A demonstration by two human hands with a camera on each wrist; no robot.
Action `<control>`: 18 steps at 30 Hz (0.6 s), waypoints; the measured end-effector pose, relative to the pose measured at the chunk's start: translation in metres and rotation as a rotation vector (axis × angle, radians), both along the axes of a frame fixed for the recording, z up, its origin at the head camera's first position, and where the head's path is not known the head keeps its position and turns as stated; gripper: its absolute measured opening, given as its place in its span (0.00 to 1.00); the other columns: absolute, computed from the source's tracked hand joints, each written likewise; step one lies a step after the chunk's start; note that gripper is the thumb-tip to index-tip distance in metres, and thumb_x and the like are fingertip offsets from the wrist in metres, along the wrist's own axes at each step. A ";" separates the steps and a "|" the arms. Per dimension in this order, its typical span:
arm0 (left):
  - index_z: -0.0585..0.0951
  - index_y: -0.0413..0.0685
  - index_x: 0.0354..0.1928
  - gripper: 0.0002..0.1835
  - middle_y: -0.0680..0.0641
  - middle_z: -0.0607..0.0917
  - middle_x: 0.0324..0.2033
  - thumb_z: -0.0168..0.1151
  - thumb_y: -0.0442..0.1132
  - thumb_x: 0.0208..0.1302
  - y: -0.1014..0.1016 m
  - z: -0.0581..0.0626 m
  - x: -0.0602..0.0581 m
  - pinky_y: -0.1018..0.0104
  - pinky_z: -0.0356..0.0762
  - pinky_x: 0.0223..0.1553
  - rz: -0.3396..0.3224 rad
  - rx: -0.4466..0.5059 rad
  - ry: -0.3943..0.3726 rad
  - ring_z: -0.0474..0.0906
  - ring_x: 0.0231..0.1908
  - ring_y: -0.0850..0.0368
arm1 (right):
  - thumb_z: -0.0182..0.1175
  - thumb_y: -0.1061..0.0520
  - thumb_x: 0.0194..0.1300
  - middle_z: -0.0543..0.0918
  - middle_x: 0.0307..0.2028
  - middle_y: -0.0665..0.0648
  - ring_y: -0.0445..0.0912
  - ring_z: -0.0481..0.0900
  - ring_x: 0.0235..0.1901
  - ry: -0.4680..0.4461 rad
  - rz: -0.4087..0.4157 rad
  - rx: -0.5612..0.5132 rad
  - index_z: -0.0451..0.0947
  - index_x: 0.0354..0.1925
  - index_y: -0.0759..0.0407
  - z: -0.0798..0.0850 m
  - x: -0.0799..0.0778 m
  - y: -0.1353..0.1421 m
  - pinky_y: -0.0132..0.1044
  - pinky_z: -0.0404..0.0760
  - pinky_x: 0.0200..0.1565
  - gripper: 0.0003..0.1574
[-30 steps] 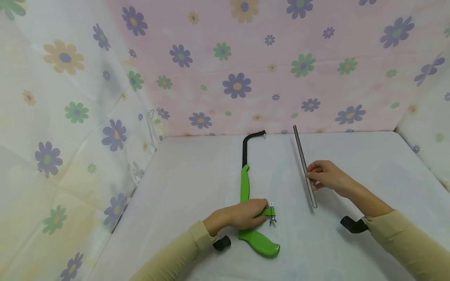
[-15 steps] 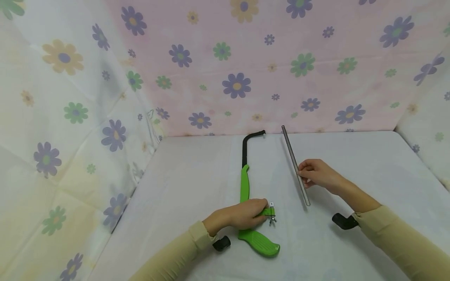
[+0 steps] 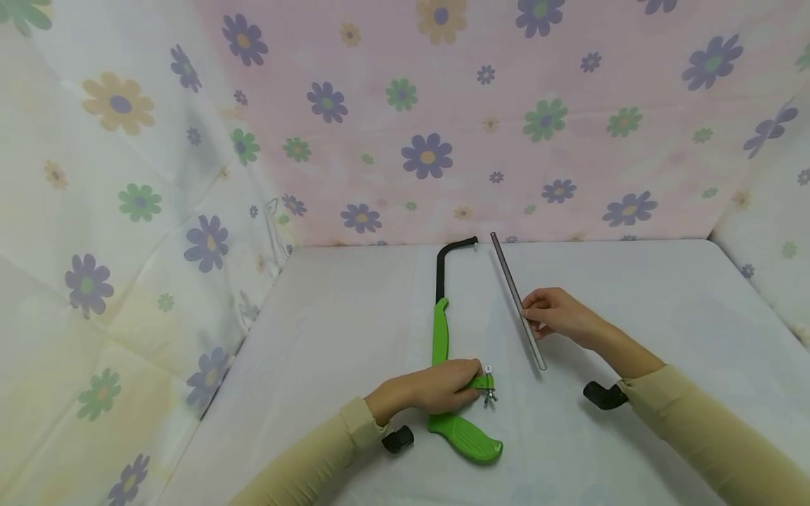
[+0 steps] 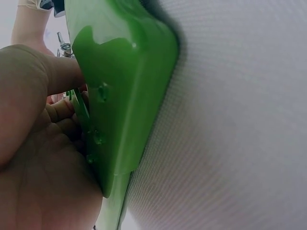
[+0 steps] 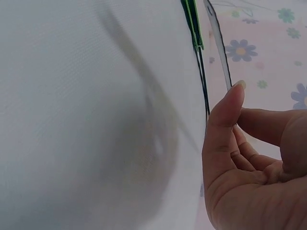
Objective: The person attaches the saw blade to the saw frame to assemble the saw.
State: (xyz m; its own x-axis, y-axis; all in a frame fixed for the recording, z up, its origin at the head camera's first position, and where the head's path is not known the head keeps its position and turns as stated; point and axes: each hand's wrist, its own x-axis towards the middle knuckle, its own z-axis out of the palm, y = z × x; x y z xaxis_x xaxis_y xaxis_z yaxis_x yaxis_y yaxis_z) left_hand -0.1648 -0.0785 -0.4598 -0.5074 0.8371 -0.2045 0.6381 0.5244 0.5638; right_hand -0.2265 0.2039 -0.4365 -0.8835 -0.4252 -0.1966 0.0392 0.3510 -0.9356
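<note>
A hacksaw frame [image 3: 441,330] lies on the white surface, its black bar and hooked end pointing away and its green handle [image 3: 471,441] near me. My left hand [image 3: 436,386] grips the green frame just above that handle. Beside its fingertips, a short green arm carries a metal pin and a wing nut [image 3: 490,398]. To the right, my right hand [image 3: 560,318] pinches a thin grey hacksaw blade [image 3: 508,273] between thumb and fingers. The blade slants up and away, its far end close to the frame's hooked end. In the right wrist view, the blade [image 5: 222,50] shows a hole and a toothed edge.
Flower-print cloth [image 3: 380,140] walls the back and both sides of the white table [image 3: 342,316]. A black camera piece [image 3: 398,440] sits by the left cuff, another black piece [image 3: 603,395] by the right cuff.
My right hand has moved left with the hacksaw blade, bringing it nearer the saw frame. The left hand and the frame have stayed in place.
</note>
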 end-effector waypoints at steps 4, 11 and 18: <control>0.73 0.47 0.48 0.04 0.58 0.74 0.36 0.53 0.39 0.80 -0.001 -0.001 0.000 0.76 0.69 0.38 0.003 0.004 -0.004 0.69 0.35 0.67 | 0.53 0.63 0.77 0.79 0.33 0.59 0.46 0.77 0.31 -0.011 0.010 0.003 0.69 0.55 0.78 -0.003 -0.003 -0.004 0.37 0.83 0.35 0.17; 0.73 0.47 0.48 0.04 0.58 0.74 0.37 0.53 0.39 0.79 0.000 -0.003 0.000 0.76 0.69 0.39 0.002 0.011 -0.004 0.69 0.36 0.67 | 0.53 0.63 0.78 0.79 0.34 0.59 0.46 0.76 0.32 -0.031 0.008 -0.004 0.69 0.57 0.78 -0.006 -0.007 -0.010 0.37 0.83 0.35 0.18; 0.73 0.47 0.48 0.04 0.58 0.74 0.37 0.53 0.39 0.79 -0.002 -0.005 -0.002 0.77 0.69 0.38 0.006 0.016 0.001 0.69 0.35 0.68 | 0.52 0.63 0.78 0.79 0.35 0.60 0.46 0.75 0.33 -0.034 0.012 -0.010 0.68 0.56 0.78 -0.007 -0.010 -0.014 0.37 0.82 0.35 0.18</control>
